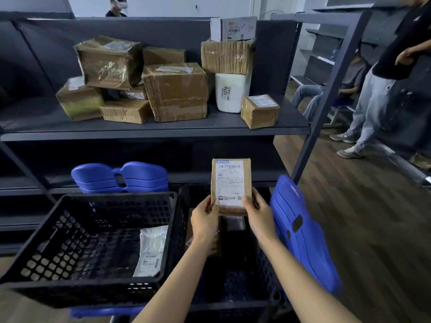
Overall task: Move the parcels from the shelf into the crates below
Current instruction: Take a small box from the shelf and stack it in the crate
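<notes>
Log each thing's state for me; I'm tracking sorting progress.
Shelf: loaded with taped boxes.
Left crate: holds one white mailer.
Right crate: contents mostly hidden.
Brown parcel: upright, label facing the camera, over the right crate.
Left hand: grips parcel's lower left edge.
Right hand: grips its lower right edge.
</notes>
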### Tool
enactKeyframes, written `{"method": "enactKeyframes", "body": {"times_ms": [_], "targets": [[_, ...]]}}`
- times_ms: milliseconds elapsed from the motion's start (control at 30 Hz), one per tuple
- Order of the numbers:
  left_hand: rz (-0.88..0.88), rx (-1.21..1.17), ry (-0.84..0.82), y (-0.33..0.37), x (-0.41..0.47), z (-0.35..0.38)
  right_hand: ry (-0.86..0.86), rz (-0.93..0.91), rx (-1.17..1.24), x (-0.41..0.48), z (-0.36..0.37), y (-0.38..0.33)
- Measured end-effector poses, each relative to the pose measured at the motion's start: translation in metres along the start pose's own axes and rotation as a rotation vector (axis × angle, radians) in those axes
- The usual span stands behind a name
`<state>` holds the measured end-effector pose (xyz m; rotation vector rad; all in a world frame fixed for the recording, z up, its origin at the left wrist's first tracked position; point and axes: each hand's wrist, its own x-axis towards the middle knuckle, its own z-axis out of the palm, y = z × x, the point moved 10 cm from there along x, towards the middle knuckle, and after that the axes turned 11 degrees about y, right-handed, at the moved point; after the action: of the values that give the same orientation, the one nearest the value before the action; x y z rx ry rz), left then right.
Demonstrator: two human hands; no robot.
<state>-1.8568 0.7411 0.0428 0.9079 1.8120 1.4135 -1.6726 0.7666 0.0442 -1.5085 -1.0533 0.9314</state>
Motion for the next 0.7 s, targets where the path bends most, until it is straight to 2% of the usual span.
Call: {"method": "enactKeyframes", "body": {"times_ms": [100, 267, 700], "targets": [[-0.055, 0.012, 0.024, -0.019, -0.003, 0.001, 0.036, 0.052, -0.011, -0.007, -0.001, 0.020], [-0.107, 0.095, -0.003, -0.057, -0.013, 0.008, 0.129, 0.071, -0.193, -0.020, -0.009, 0.052], [-0.141, 0.451, -0.139, -0.171, -0.027, 0.028, -0.013, 0.193, -0.474, -0.039, 0.002, 0.165]]}}
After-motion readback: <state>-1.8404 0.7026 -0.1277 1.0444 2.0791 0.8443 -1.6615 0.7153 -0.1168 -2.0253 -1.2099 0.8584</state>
